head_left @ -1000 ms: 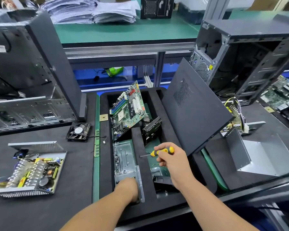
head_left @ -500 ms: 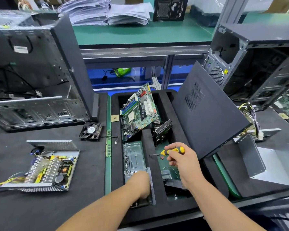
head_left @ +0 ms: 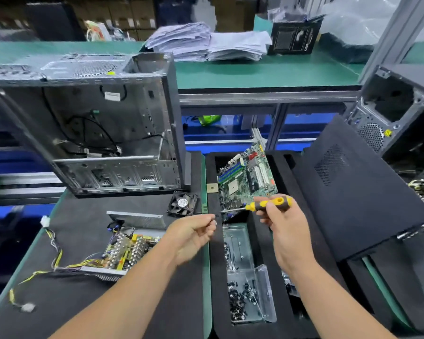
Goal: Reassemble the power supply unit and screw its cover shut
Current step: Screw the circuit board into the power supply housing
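Note:
The open power supply unit (head_left: 130, 250) lies on the black mat at the left, its circuit board bare and its yellow wires trailing left. My left hand (head_left: 194, 234) is raised to its right, and its fingertips pinch a small dark screw. My right hand (head_left: 284, 228) grips a yellow and black screwdriver (head_left: 272, 204) whose tip points left, right at my left fingertips. Below both hands, a clear plastic box of screws (head_left: 245, 277) sits open in a slot of the black foam tray (head_left: 262, 241).
A small black fan (head_left: 182, 203) lies behind the unit. An empty PC case (head_left: 96, 133) stands at the back left. A motherboard (head_left: 247, 177) leans in the tray. A black side panel (head_left: 353, 192) slants at the right, with another case (head_left: 397, 106) behind it.
My left hand has lifted out of the screw box and come up to the screwdriver tip. My right hand has risen with the screwdriver. The view has swung left.

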